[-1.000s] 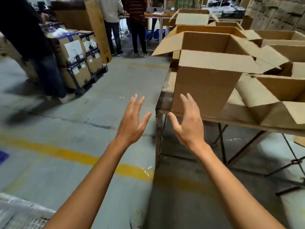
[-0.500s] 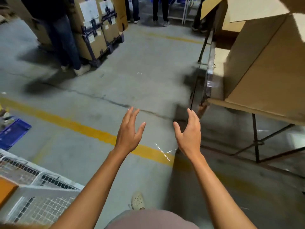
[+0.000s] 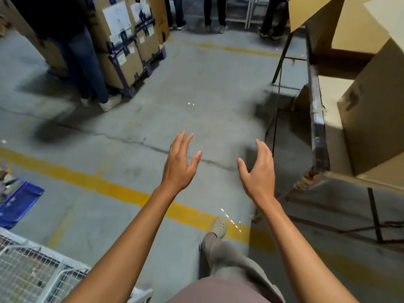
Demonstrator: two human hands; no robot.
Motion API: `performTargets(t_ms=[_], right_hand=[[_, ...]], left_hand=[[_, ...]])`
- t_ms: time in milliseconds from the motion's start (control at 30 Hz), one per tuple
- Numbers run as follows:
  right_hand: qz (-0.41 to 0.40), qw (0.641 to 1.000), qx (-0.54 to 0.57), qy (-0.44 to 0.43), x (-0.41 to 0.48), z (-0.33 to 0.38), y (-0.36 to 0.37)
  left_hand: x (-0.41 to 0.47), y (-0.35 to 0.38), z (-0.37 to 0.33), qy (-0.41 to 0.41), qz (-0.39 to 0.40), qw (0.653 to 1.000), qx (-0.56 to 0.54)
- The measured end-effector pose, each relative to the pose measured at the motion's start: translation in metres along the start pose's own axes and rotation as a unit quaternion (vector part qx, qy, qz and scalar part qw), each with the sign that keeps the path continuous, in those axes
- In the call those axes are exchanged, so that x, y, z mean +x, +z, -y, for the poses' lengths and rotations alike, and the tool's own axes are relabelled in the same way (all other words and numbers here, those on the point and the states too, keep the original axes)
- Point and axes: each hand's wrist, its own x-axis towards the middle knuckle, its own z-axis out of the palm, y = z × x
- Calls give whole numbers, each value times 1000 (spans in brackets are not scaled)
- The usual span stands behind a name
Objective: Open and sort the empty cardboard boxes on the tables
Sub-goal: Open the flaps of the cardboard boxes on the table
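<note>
A large plain cardboard box (image 3: 371,114) stands at the near corner of the table (image 3: 318,127) on the right, cut off by the frame's edge. Behind it another open box (image 3: 341,20) shows a raised flap. My left hand (image 3: 180,164) and my right hand (image 3: 259,171) are held out over the concrete floor, left of the table, palms facing each other, fingers spread, holding nothing. Neither hand touches a box.
A pallet of taped boxes (image 3: 126,42) stands at the back left with a person's legs (image 3: 87,62) beside it. More people stand at the back. A wire cage (image 3: 28,274) and a blue tray (image 3: 17,203) lie at the lower left. A yellow line (image 3: 105,184) crosses the floor.
My view has tilted down and to the left, so the boxes slid to the right edge. My foot has stepped forward onto the yellow line. Both hands stay open and empty.
</note>
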Motion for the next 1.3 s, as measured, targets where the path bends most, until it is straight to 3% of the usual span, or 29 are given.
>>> performTargets(t_ms=[333, 800, 1100, 1300], right_hand=[[-86, 995, 55, -12, 208, 23, 24], [-253, 967, -13, 1, 463, 22, -27], [-348, 930, -45, 106, 617, -1, -39], [-395, 901, -77, 162, 687, -27, -61]], left_hand=[[243, 3, -13, 99, -9, 995, 3], [560, 77, -100, 309, 46, 949, -34], [758, 144, -139, 391, 105, 911, -78], [859, 189, -187, 400, 158, 894, -126]])
